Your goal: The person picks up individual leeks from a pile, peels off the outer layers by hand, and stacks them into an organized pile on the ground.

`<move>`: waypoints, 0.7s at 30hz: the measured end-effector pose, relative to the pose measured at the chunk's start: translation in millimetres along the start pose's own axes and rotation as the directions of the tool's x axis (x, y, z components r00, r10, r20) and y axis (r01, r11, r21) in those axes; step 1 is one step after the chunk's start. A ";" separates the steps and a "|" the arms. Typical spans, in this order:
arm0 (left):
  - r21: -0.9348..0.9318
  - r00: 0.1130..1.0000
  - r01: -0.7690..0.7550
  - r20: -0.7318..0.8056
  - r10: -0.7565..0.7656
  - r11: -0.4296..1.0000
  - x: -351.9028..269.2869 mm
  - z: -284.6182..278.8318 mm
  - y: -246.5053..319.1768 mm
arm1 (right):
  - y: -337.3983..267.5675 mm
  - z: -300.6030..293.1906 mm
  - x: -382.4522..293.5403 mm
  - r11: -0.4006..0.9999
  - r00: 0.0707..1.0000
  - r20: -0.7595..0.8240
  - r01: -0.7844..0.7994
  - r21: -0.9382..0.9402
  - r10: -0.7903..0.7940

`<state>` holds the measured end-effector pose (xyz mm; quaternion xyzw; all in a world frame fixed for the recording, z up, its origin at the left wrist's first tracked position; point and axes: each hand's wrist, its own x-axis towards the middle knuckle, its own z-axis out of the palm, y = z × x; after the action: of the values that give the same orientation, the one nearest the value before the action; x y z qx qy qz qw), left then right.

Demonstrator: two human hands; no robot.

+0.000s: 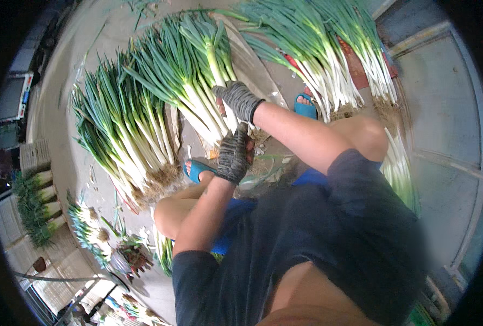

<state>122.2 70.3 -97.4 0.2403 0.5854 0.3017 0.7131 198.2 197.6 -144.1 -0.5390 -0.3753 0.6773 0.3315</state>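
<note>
My right hand (238, 100), in a grey striped knit glove, is closed around the pale stalk of a thick green onion (213, 59), whose green leaves point away from me. Just below it, my left hand (234, 157), in a darker striped glove, is curled at the white lower end of that onion; its fingers are partly hidden. Right beside my hands lies a pile of long green onions (196, 102) with white stems. Another pile with brown roots (131, 130) lies to the left.
More green onion bundles (327, 73) lie at upper right, near a metal-framed panel (441, 93). My feet in blue sandals (196, 170) are between the piles. Smaller bunches (90, 228) and stacked bundles (48, 199) are at lower left. Loose leaves and scraps litter the floor.
</note>
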 end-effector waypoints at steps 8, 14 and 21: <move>0.598 0.846 -0.524 0.284 0.452 0.606 -5.7 47.6 -58.0 | -80.3 -95.9 -43.4 0.938 0.934 -0.191 0.256 -0.234 -0.302; 0.583 0.495 -0.775 0.800 0.340 -0.244 3.2 14.4 -106.1 | -126.3 -274.2 -36.2 0.921 0.899 -0.249 0.303 -0.243 -0.361; 0.831 0.830 -0.487 0.536 0.153 -0.271 0.4 -42.6 -98.4 | -28.7 -656.8 -128.0 0.365 0.728 -0.652 -0.559 -0.744 -0.214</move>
<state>95.2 1.0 -174.7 0.8689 0.4298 -0.0944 0.2266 867.9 201.8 -147.7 -0.8667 -0.4760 0.1491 0.0041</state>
